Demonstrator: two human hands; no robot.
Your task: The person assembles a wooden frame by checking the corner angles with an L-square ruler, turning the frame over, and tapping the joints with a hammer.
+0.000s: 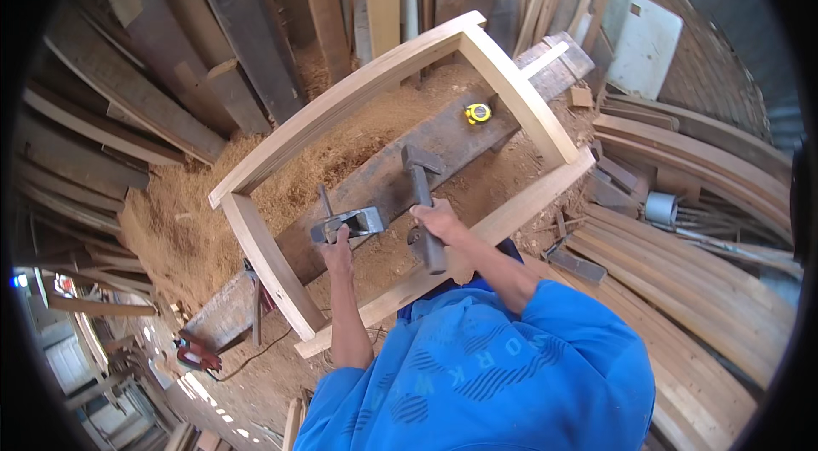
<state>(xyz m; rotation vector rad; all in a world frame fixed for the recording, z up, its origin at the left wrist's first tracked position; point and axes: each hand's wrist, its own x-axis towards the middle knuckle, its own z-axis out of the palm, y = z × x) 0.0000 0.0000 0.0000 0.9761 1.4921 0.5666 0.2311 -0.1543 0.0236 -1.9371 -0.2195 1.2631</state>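
Note:
In my left hand (338,253) is a metal-bodied hand plane (366,221), its body tilted above the bench plank and a thin bar sticking up from it. My right hand (437,219) is closed around the handle of a dark hammer (423,159). The hammer's head points away from me, to the right of the plane and apart from it. A pale wooden frame (507,80) surrounds both hands, with its near rail against my body. Under it runs a long, worn bench plank (362,187). A yellow tape measure (478,113) lies on the plank's far right part.
Sawdust and shavings (187,195) cover the ground around the bench. Tall boards (247,16) lean along the far side. Stacked planks (673,289) lie at the right, near a grey cylindrical container (660,208). A red power tool (198,355) with a cord sits at the lower left.

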